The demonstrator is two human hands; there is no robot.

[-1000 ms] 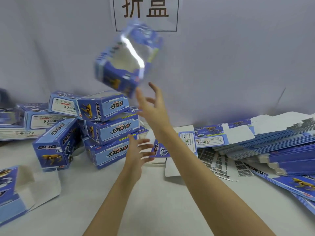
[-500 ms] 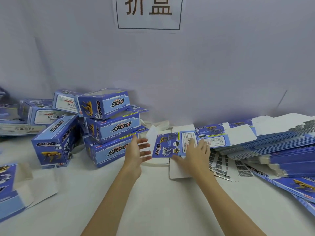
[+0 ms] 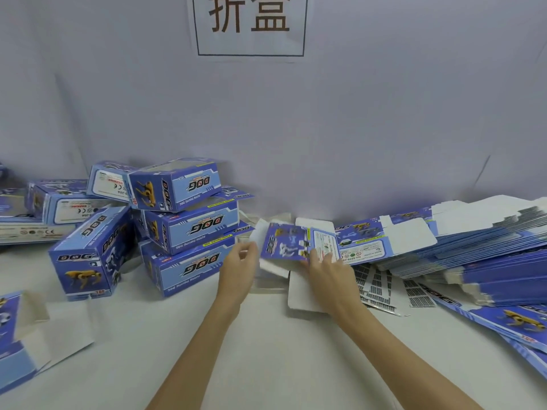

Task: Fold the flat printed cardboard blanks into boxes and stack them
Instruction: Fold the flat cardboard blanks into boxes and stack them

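Observation:
A flat blue printed cardboard blank is tilted up off the white table near the back wall. My right hand grips its lower right edge, fingers over the printed face. My left hand is just left of the blank with relaxed fingers near its white flap, touching or almost touching it. A pile of folded blue "DOG" boxes is stacked at the left. A large heap of flat blanks lies at the right.
More folded boxes lie at the far left by the wall. A half-opened box lies at the front left edge. Barcode sheets are under the blank heap. A sign with two characters hangs on the wall.
A folded box was in the air above the pile one second ago and is out of sight now. Both hands came down to the flat blank, and the right hand has lifted its edge.

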